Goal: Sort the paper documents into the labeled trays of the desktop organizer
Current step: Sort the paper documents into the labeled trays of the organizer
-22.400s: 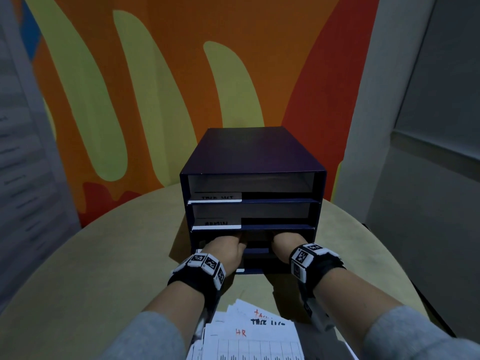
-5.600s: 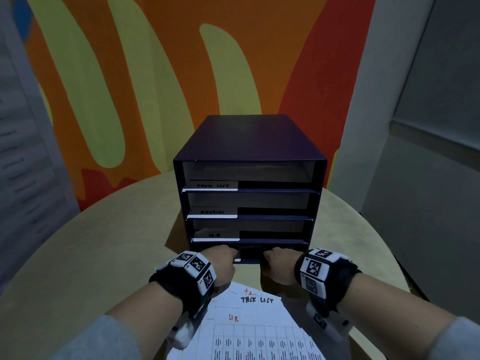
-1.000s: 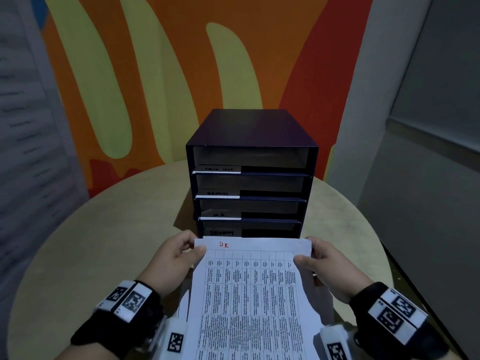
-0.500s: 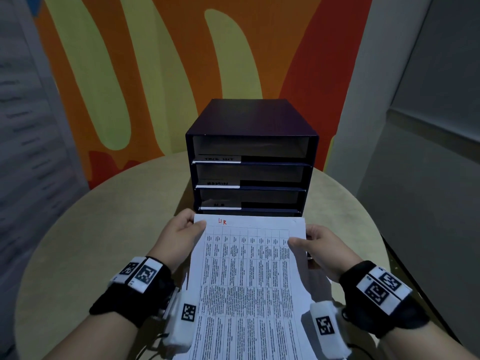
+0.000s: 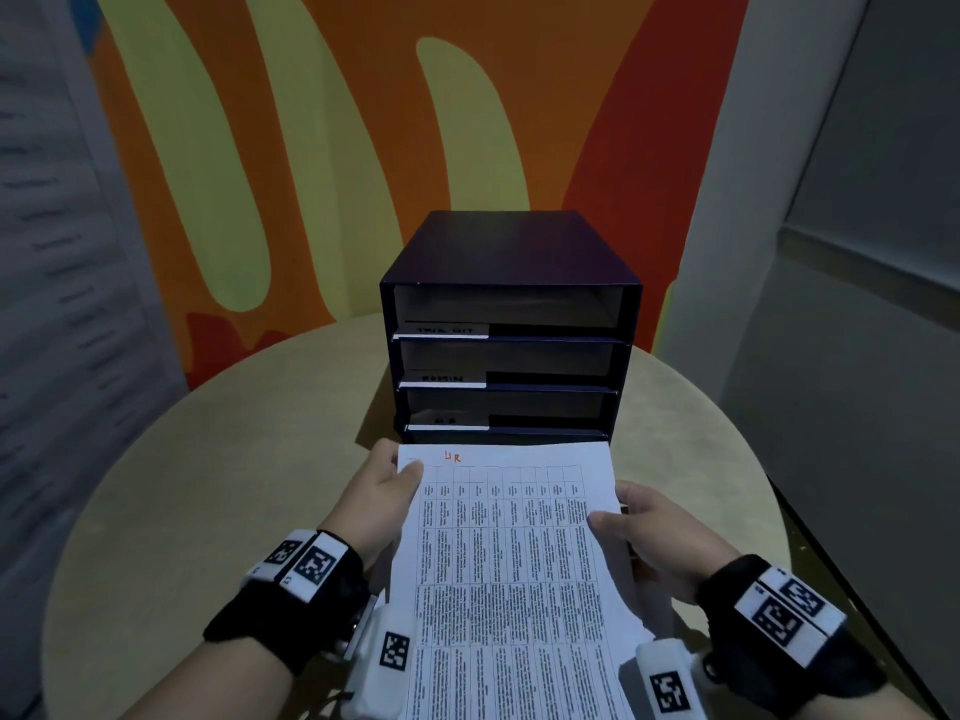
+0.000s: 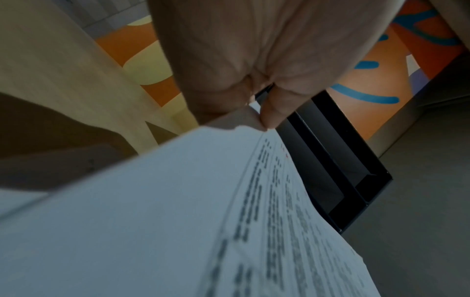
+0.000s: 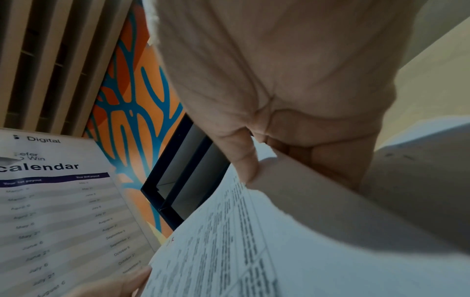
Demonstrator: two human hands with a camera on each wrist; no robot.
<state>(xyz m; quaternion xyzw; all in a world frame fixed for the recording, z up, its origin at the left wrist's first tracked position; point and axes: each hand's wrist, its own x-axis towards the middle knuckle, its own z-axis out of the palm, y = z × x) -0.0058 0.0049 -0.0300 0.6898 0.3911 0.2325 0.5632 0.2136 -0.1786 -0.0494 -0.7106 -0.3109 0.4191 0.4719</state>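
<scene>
I read red "HR" atop the sheet. Organizer tray labels too blurred. Wall poster: "Digital", "calendar", months March to October.

Both wrists wear black bands bearing white blocks with black square-code markers; white camera units hang beneath.

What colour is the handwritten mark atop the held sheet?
Red, on the held sheet; clearest in the head view.
</scene>
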